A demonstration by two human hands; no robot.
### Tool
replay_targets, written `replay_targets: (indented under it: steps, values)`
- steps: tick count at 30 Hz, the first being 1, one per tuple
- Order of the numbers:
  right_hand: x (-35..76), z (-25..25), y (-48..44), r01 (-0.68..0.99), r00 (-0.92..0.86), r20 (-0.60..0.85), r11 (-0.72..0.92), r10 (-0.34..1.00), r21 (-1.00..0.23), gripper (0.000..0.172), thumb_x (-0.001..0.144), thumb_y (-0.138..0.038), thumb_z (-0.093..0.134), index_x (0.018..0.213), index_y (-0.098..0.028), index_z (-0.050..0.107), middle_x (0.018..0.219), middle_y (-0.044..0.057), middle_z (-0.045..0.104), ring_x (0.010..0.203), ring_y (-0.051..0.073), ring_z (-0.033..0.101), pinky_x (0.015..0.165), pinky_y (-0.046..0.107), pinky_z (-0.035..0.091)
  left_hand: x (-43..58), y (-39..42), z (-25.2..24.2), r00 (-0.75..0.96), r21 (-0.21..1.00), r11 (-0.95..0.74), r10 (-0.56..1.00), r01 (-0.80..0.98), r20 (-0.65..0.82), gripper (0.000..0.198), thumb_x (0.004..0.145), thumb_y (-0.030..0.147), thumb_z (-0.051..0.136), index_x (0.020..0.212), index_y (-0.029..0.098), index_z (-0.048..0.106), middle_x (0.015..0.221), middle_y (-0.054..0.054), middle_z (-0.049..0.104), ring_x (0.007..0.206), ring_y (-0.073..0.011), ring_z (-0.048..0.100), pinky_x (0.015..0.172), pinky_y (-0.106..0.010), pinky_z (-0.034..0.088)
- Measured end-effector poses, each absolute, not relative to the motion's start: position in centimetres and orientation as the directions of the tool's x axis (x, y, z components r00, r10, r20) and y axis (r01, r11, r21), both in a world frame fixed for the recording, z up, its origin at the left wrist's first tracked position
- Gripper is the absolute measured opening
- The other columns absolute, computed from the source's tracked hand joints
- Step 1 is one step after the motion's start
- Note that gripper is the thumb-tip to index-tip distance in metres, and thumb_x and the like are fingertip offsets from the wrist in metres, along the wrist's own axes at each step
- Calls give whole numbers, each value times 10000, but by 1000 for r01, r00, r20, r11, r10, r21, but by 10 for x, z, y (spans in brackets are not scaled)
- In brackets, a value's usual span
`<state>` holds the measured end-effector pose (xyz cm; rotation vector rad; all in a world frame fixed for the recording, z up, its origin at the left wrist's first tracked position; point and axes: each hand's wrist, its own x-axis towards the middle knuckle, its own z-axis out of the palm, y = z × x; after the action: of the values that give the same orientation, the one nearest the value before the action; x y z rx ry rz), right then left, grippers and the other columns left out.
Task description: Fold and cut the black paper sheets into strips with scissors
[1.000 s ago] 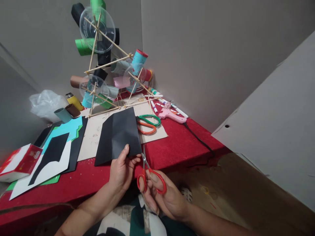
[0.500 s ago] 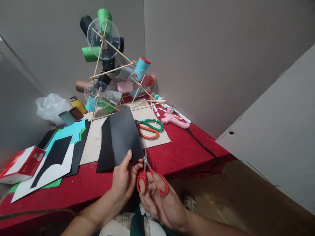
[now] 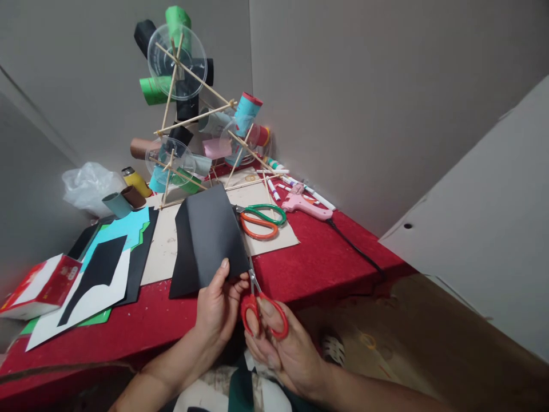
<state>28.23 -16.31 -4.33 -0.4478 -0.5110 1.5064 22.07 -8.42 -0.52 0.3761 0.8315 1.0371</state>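
Note:
My left hand (image 3: 218,306) grips the lower edge of a sheet of black paper (image 3: 217,234), thumb on its front face and fingers behind. The sheet is held up at a tilt over the table's front part. My right hand (image 3: 285,349) has its thumb and fingers in the red loops of a pair of scissors (image 3: 254,280). Their blades point up at the sheet's lower right edge, close to my left fingertips. Whether the blades bite into the paper I cannot tell. Behind the sheet, a second pair of scissors (image 3: 261,223) with green and orange handles lies on a pale board (image 3: 278,243).
On the red-covered table (image 3: 158,309) stands a stick frame (image 3: 195,120) bearing clear discs and coloured paper tubes. A pink glue gun (image 3: 309,205) and markers (image 3: 317,196) lie right. Coloured paper sheets (image 3: 100,297), a red-and-white box (image 3: 47,286) and a plastic bag (image 3: 92,186) are left.
The scissor blades have closed partway and the red loops have come nearer each other at the sheet's edge. My left hand keeps its hold. The view has shifted slightly.

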Motion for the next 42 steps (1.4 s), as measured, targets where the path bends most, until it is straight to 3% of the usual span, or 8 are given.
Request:
replay_targets:
  steps: [13,21,27,35,42]
  values:
    - [287,-34,-164,-819,-55,67,-7,996,-573,453,890,-550,484,667,-161,549,344,-91,360,299,42,250,354,162,229,217,-88,-2,227,643,539,833,-544,-505,178,685,187,757,719,109,601,570,-32,639,478,-137,623,511,-229,538]
    - [285,-35,-165,-798,-15,20,0,1000,-603,416,866,-520,559,638,-178,496,331,-120,306,290,31,187,350,163,205,215,-88,-7,226,665,491,865,-563,-447,214,639,192,789,736,120,613,576,-14,642,476,-119,615,510,-210,521]
    - [290,-22,-163,-823,-73,42,-36,996,-566,477,852,-602,506,658,-167,537,337,-90,372,294,45,249,341,163,233,213,-91,-6,272,690,543,839,-478,-472,278,624,298,803,672,96,619,592,-50,660,486,-143,622,497,-236,512]
    - [288,-21,-166,-818,-21,7,-13,1000,-575,426,870,-527,542,630,-179,489,326,-124,297,286,33,186,336,160,190,213,-91,-7,247,694,521,851,-497,-463,251,633,268,801,656,88,627,570,-61,665,483,-126,611,503,-212,504]
    - [293,-12,-168,-825,-75,-2,-63,997,-562,453,850,-581,522,658,-171,523,343,-96,373,293,41,250,340,164,239,212,-99,-6,181,741,471,879,-479,-441,204,645,249,802,673,105,660,618,-28,687,506,-123,625,545,-217,524]
